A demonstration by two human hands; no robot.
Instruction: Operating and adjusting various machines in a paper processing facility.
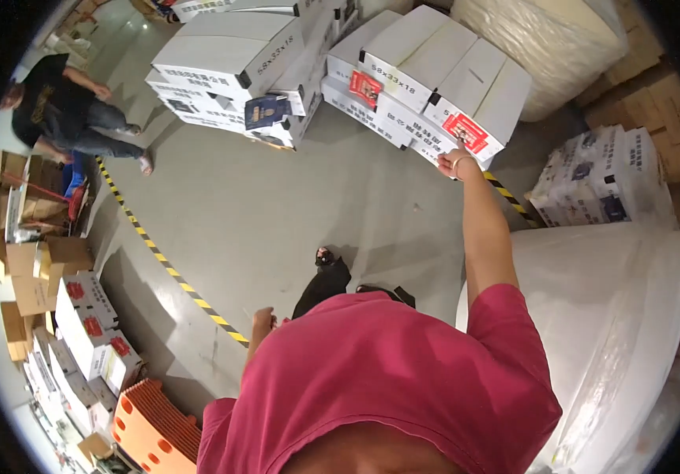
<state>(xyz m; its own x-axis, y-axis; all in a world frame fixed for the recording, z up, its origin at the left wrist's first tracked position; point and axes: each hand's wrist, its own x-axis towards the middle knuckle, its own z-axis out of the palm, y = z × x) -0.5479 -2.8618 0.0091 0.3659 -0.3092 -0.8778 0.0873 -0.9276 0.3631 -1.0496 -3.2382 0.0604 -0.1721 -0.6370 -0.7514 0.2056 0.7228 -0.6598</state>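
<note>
- Your right hand point(454, 163) curls partway at the near corner of the white carton stack point(486, 87), below a red label point(465, 133); I cannot tell if it grips.
- Your left hand point(262, 320) hangs low, loosely curled, its contents unclear.
- One-handed pulling could skew the upper cartons.
- The wrapped white bale point(593, 340) crowds your right; grey floor point(229, 205) opens leftward to striped tape point(158, 257).
</note>
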